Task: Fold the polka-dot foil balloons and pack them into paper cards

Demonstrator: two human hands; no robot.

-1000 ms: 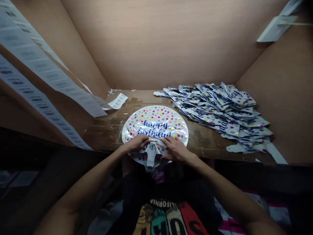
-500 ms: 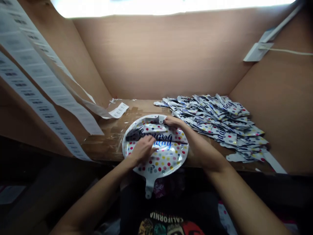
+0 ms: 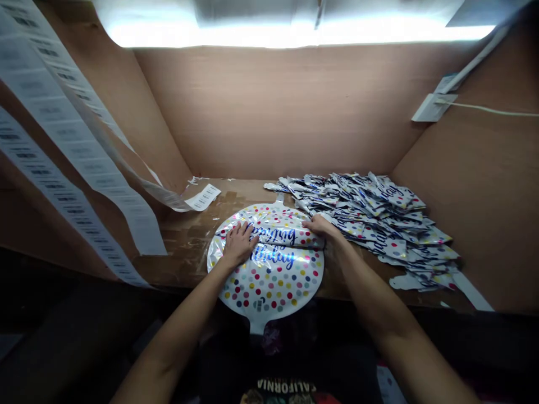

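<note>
Head view, looking down on a round foil balloon [image 3: 273,286] lying flat on a scuffed wooden table [image 3: 185,241], its glossy white face printed with coloured dots and blue script. Its upper part is folded over in a long, crinkled band, and its narrow neck [image 3: 256,325] points toward the person. The left hand [image 3: 240,244] presses flat on the band, fingers [image 3: 243,229] spread wide and holding nothing. The right hand [image 3: 320,227] rests at the band's right end, fingers close together; whether they pinch the foil, I cannot tell. Just beside that hand, a loose heap of flat, crumpled foil balloons [image 3: 370,219] covers the table's right side. Paper barcode strips [image 3: 71,151] hang at left, above a loose label [image 3: 204,197].
</note>
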